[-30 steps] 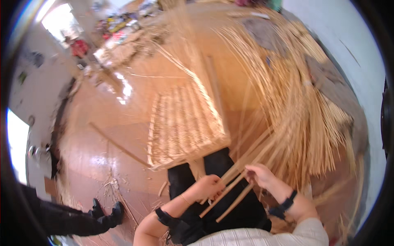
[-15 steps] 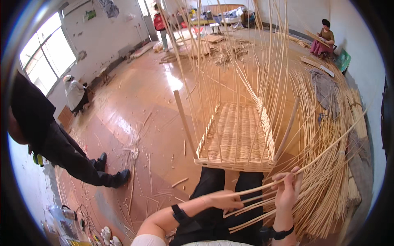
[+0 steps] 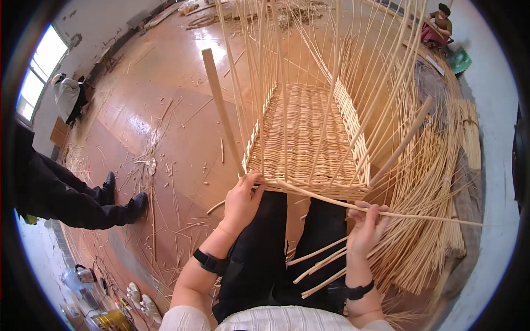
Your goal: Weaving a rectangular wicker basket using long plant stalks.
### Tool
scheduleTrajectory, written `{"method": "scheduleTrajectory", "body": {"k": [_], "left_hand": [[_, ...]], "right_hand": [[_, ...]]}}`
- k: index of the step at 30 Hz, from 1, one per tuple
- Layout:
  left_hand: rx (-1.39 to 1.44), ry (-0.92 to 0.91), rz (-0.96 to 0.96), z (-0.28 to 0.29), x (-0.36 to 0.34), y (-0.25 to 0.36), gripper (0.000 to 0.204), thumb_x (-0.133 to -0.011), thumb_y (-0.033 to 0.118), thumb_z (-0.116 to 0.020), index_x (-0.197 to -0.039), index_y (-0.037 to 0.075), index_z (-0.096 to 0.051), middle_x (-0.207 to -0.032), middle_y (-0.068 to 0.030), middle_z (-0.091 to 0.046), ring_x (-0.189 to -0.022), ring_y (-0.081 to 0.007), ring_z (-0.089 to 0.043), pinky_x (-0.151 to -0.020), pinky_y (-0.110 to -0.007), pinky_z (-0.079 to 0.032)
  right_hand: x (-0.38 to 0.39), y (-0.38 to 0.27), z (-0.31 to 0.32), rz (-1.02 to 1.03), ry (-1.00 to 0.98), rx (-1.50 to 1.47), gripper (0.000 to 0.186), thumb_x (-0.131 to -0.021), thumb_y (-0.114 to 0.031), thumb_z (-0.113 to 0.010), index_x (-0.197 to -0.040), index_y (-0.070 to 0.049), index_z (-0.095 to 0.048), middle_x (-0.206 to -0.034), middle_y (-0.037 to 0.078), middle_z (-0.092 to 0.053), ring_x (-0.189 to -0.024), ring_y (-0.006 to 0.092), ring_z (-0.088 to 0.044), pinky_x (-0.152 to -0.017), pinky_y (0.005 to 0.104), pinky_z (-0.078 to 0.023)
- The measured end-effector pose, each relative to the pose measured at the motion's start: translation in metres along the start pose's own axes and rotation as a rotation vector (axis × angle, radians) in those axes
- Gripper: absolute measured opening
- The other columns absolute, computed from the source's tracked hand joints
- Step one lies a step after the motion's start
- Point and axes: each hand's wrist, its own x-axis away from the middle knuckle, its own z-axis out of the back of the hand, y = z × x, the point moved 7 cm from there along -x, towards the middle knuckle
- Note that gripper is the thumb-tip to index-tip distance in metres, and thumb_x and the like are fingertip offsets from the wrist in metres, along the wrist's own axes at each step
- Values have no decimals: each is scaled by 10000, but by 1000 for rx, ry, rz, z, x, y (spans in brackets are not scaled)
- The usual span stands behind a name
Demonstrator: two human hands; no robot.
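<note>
A part-woven wicker basket [image 3: 301, 132], with a dense base, low walls and tall upright canes, lies beyond my dark-trousered legs. My left hand [image 3: 243, 198] is at its near left corner, pinching the end of a long pale cane [image 3: 425, 217] against the rim. My right hand [image 3: 364, 231] grips the same cane farther right, below the near right corner. Thicker sticks [image 3: 221, 110] stand at both near corners. A loose fan of cane strips [image 3: 326, 259] crosses my right leg, beside my right hand.
Cane bundles [image 3: 430, 243] lie along the right wall. A person's dark legs [image 3: 94, 204] stand at the left; another person [image 3: 74, 99] crouches by the window, and one [image 3: 436, 27] sits at back right. A bottle [image 3: 77, 278], shoes [image 3: 141, 303] and scattered offcuts are at lower left.
My left hand has moved up from my lap to the basket's near corner. The long cane has swung to lie nearly level along the near rim, and the camera view has tilted down.
</note>
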Motion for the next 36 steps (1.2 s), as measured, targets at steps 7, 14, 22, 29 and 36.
{"method": "scheduleTrajectory", "body": {"k": [7,14,22,29,36], "left_hand": [[53,4,34,-9,4,-22,315,-863,154,-722,-1147,103,-596,-1018,-96,-697,-594,-202,-637,-597,-326,-520],[44,42,48,3,6,-19,337,-856,126,-726,-1166,78,-604,-1015,-119,-693,-619,-195,-649,-590,-318,-520],[193,46,-196,-3,-8,45,312,-859,184,-726,-1120,59,-608,-973,-80,-699,-895,-262,-667,-1030,-444,-409],[1,-254,-178,-51,-15,29,295,-867,304,-727,-1034,97,-600,-948,-34,-710,-971,-197,-664,-1113,-410,-270],[6,-225,-173,-54,-16,36,287,-810,296,-778,-941,93,-624,-857,-37,-680,-894,-239,-615,-939,-385,-355]], "right_hand": [[-3,40,-30,-93,-77,29,122,-1052,-171,-449,-1123,-109,-372,-955,176,-679,-721,210,-686,-693,329,-585],[-9,39,-37,-82,-237,131,75,-1053,-165,-455,-1099,-124,-411,-975,129,-664,-900,162,-607,-762,297,-460],[-4,37,-33,-75,-253,130,72,-1050,-111,-431,-1088,-101,-371,-974,150,-660,-917,174,-624,-747,270,-437],[5,48,-25,-168,-190,24,137,-1031,-102,-480,-1098,-121,-363,-1041,162,-666,-843,142,-547,-777,274,-444],[4,30,-19,-295,-224,-74,328,-988,-17,-529,-1177,-145,-294,-1060,113,-627,-811,165,-630,-829,384,-564]]}}
